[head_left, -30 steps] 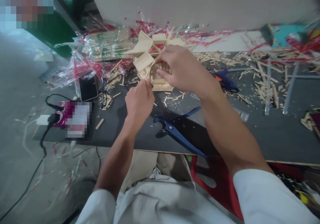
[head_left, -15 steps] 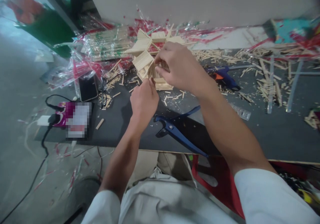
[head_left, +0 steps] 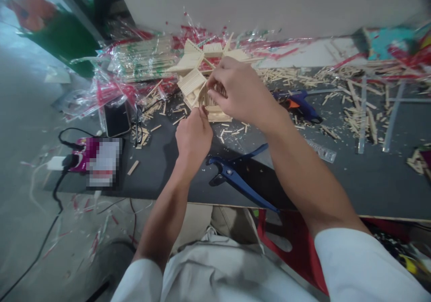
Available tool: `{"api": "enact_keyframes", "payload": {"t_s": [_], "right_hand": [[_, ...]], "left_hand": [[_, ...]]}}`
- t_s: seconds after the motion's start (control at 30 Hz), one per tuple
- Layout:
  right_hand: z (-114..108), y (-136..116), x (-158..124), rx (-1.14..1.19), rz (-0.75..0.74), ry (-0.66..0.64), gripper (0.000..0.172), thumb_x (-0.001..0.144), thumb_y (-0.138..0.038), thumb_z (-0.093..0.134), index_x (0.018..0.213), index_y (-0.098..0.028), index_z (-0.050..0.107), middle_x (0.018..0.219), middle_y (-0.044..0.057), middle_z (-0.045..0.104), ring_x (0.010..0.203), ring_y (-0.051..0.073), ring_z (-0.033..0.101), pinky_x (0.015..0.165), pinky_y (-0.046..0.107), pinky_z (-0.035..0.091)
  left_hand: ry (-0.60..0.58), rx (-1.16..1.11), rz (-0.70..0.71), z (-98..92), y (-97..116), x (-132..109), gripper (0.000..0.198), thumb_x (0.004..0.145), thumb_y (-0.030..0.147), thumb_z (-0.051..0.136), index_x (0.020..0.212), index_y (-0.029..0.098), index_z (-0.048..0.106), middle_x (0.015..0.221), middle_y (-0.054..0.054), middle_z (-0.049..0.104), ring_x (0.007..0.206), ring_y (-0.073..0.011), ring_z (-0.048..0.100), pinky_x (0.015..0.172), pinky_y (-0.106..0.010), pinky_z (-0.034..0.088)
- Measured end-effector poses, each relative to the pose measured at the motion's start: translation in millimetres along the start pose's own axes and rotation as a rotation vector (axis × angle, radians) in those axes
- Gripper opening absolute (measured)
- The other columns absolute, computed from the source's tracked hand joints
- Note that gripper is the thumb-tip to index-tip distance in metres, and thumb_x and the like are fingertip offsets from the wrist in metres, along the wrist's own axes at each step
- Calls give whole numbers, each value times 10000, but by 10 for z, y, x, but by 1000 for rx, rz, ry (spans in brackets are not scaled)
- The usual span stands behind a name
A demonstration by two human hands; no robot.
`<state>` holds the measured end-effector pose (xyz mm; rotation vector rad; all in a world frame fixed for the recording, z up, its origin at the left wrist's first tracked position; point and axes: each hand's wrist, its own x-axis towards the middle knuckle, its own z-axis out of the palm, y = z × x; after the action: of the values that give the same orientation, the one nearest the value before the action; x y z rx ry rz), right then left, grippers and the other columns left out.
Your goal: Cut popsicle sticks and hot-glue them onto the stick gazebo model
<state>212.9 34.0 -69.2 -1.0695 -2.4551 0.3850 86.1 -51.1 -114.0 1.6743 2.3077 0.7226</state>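
1. Dark board (head_left: 370, 180) over grey floor (head_left: 23, 113). Blue cutter (head_left: 235, 176) lies on it, nearer than the model (head_left: 192, 84).
2. Left hand (head_left: 192, 138) pinches the model's near edge. Right hand (head_left: 240, 93) is clamped over its top. The model rests on the board.
3. Glue gun (head_left: 299, 102) is right of the model, with loose sticks (head_left: 352, 121) beyond it.
4. Behind-left of the model: clear wrappers (head_left: 141, 61) holding stick bundles. Pale wall (head_left: 269, 1) behind.
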Motion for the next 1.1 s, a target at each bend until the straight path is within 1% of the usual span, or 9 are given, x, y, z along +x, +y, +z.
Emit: {"api": "enact_keyframes", "payload": {"t_s": [0.13, 0.27, 0.47, 0.6, 0.7, 0.9, 1.0, 1.1], "right_hand": [[16, 3, 9, -21, 5, 8, 204, 994, -356, 507, 995, -278, 695, 1199, 121, 652, 968, 289, 606, 849, 439, 507], [31, -11, 18, -23, 4, 24, 204, 986, -334, 504, 1013, -271, 696, 1186, 134, 654, 970, 302, 604, 862, 460, 504], [42, -13, 20, -15, 19, 28, 190, 987, -290, 507, 1010, -250, 692, 1201, 136, 637, 960, 283, 607, 868, 440, 489], [36, -17, 20, -29, 20, 30, 190, 982, -262, 518, 1049, -272, 696, 1184, 110, 657, 996, 281, 614, 896, 438, 500], [24, -29, 19, -33, 14, 26, 196, 979, -259, 518, 1053, -264, 700, 1193, 115, 660, 984, 280, 624, 878, 441, 506], [27, -27, 18, -35, 20, 22, 176, 1000, -272, 514, 1020, -251, 688, 1205, 118, 646, 989, 266, 612, 874, 409, 495], [23, -29, 18, -34, 15, 20, 162, 1004, -264, 524, 1019, -252, 685, 1199, 113, 645, 1000, 265, 614, 890, 403, 498], [5, -44, 16, -56, 16, 4, 150, 995, -227, 529, 1009, -240, 678, 1186, 112, 638, 975, 254, 620, 896, 394, 501]], "left_hand": [[3, 27, 5, -6, 25, -3, 409, 1063, 327, 298, 996, 225, 689, 855, -117, 742, 863, -257, 696, 772, -359, 486], [-18, 93, 4, -31, 69, -19, 347, 1055, 317, 336, 971, 212, 656, 785, -110, 715, 791, -253, 687, 747, -350, 480], [-32, 173, 13, -75, 155, -15, 365, 1035, 318, 320, 1037, 171, 653, 863, -165, 722, 806, -300, 701, 754, -400, 495], [11, 158, 1, -62, 176, -7, 326, 1005, 316, 385, 1000, 169, 676, 844, -165, 719, 863, -312, 711, 783, -409, 505], [31, 132, -7, -52, 176, 1, 295, 981, 318, 428, 994, 186, 691, 834, -154, 720, 921, -321, 709, 806, -420, 513], [-5, 78, -26, -89, 197, 27, 289, 928, 310, 494, 1075, 200, 716, 856, -156, 716, 970, -344, 698, 854, -471, 520], [-1, 40, -19, -108, 200, 33, 301, 916, 300, 504, 1096, 214, 729, 820, -142, 709, 961, -334, 695, 852, -467, 526], [9, 51, -5, -117, 194, 32, 308, 920, 301, 491, 1069, 212, 745, 780, -137, 700, 923, -326, 694, 826, -457, 531]]}}
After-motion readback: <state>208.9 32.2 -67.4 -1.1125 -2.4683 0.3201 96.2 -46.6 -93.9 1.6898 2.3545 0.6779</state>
